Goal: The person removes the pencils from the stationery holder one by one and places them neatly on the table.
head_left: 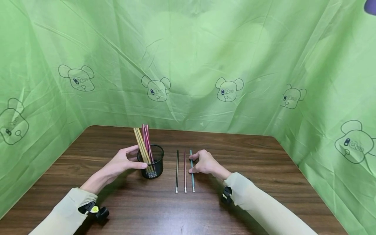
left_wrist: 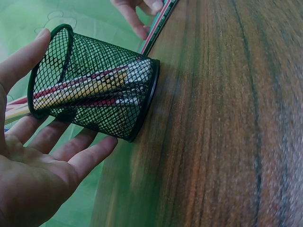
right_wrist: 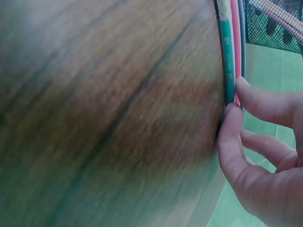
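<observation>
A black mesh pencil cup (head_left: 159, 167) stands on the wooden table, gripped by my left hand (head_left: 119, 164) with the thumb on the near side and fingers round the far side. Yellow pencils (head_left: 141, 145) and red pencils (head_left: 146, 137) lean to the left inside it, eraser ends down in the left wrist view's cup (left_wrist: 94, 101). To the right lie a black pencil (head_left: 177, 173), a red pencil (head_left: 185, 173) and a teal pencil (head_left: 192, 182), side by side. My right hand (head_left: 206, 162) pinches the teal pencil (right_wrist: 227, 56) between thumb and finger.
The dark wooden table (head_left: 141, 209) has rounded far corners. Green cloth (head_left: 191, 49) printed with cartoon heads hangs behind it and along both sides. Something purple (head_left: 370, 6) shows at the top right corner.
</observation>
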Action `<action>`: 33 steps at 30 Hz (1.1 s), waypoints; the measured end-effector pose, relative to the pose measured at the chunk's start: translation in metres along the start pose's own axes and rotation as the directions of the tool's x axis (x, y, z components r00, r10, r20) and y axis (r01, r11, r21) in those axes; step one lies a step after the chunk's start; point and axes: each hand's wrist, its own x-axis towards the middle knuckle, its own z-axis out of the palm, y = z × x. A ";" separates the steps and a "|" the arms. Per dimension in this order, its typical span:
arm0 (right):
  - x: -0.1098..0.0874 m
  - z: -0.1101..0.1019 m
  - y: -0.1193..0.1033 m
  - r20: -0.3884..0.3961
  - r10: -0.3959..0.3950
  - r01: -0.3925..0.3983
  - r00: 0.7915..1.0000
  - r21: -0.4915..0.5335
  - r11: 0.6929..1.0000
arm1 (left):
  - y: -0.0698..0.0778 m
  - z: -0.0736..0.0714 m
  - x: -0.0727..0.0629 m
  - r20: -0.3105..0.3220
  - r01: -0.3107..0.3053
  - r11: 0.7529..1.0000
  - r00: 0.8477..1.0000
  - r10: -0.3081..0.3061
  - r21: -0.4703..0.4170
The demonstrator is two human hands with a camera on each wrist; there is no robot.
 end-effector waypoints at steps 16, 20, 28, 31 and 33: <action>0.000 0.002 0.005 -0.018 0.000 0.000 1.000 0.015 1.000 | 0.000 0.001 0.000 0.004 -0.007 1.000 1.000 0.007 -0.014; 0.000 0.002 0.005 -0.018 -0.004 0.004 1.000 0.002 1.000 | 0.000 0.001 -0.001 0.002 -0.004 1.000 1.000 0.004 -0.009; 0.001 0.001 0.004 -0.018 -0.012 0.012 1.000 0.000 1.000 | 0.002 0.001 -0.002 0.002 -0.004 1.000 1.000 0.005 -0.017; 0.001 0.001 0.003 -0.016 -0.005 0.005 1.000 0.005 1.000 | 0.002 0.001 -0.002 0.006 -0.008 1.000 1.000 0.008 -0.021; 0.000 -0.001 0.003 -0.015 -0.002 0.002 1.000 0.016 1.000 | 0.002 0.001 -0.002 0.006 -0.007 1.000 1.000 0.007 -0.025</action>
